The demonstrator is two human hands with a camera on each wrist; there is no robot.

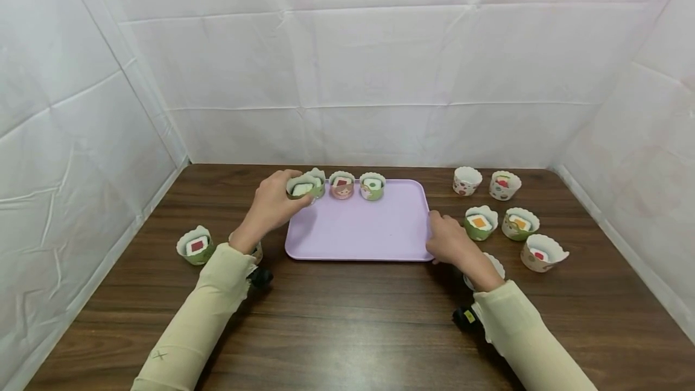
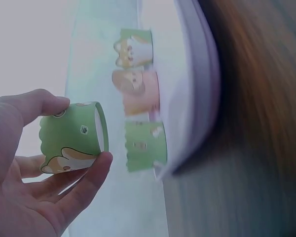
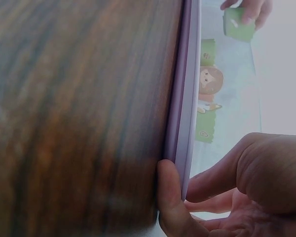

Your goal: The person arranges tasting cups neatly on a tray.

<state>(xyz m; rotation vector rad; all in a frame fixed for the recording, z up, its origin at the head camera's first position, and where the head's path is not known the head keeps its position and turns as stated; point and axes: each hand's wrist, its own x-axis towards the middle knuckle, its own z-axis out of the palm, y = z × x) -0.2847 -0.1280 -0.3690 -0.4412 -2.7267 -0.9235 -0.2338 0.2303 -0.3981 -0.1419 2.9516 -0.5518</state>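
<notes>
My left hand (image 1: 272, 201) holds a green paper baking cup (image 2: 71, 140) with a cartoon animal print above the back left corner of the lilac tray (image 1: 358, 231). Inside that cup lies a white piece with a pale green middle. Along the tray's back edge stand a green cup (image 1: 320, 183), a pink cup with a face print (image 1: 342, 189) and another green cup (image 1: 372, 190). At the tray's front right, my right hand (image 1: 449, 238) pinches the rim, its thumb and fingers on either side of the edge in the right wrist view.
A green cup with a red-centred white piece (image 1: 195, 246) stands left on the wooden table (image 1: 336, 324); another cup (image 1: 257, 252) is mostly hidden behind my left wrist. Several cups, including a green one with an orange-centred piece (image 1: 480, 232), stand right. White sheeting (image 1: 374, 65) surrounds the table.
</notes>
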